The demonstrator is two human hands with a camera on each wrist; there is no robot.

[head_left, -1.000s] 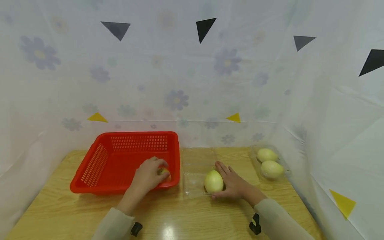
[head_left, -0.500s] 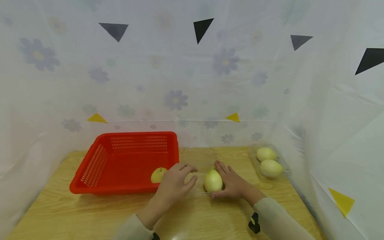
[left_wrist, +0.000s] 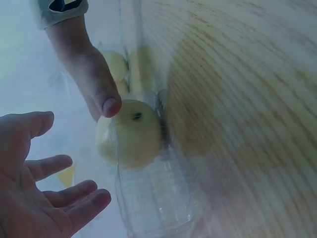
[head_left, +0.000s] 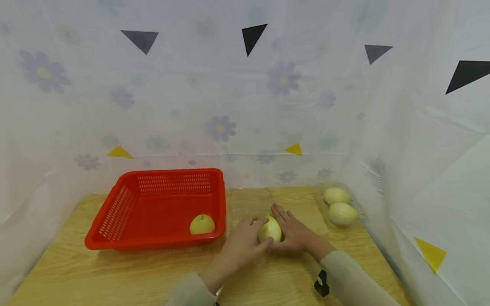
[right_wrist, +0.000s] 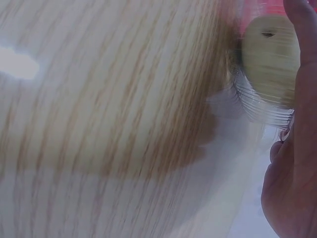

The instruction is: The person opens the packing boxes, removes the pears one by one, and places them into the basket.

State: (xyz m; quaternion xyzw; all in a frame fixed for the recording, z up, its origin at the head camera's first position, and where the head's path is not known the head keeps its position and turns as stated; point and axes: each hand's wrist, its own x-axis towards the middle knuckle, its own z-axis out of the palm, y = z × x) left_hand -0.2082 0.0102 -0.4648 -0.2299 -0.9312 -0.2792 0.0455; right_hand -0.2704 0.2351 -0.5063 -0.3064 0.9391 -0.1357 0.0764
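One yellow-green pear (head_left: 272, 230) sits at the right end of a clear plastic box (head_left: 250, 199) on the table. My right hand (head_left: 294, 234) rests along the box's right side by the pear, fingers extended and thumb toward me. From the left, my left hand (head_left: 242, 243) reaches over the box, its fingertips overlapping the pear in the head view. The left wrist view shows that hand's fingers spread and apart from the pear (left_wrist: 132, 136). Another pear (head_left: 202, 225) lies in the front right corner of the red basket (head_left: 168, 212).
At the table's right edge stands a second clear box (head_left: 323, 207) with two pears (head_left: 342, 213) in it. The basket stands just left of the first box. A flowered white sheet (head_left: 245, 127) hangs behind the wooden table (head_left: 126, 276).
My left hand has let go of the pear in the red basket and moved right to the pear in the clear box. My right hand has stayed at the box.
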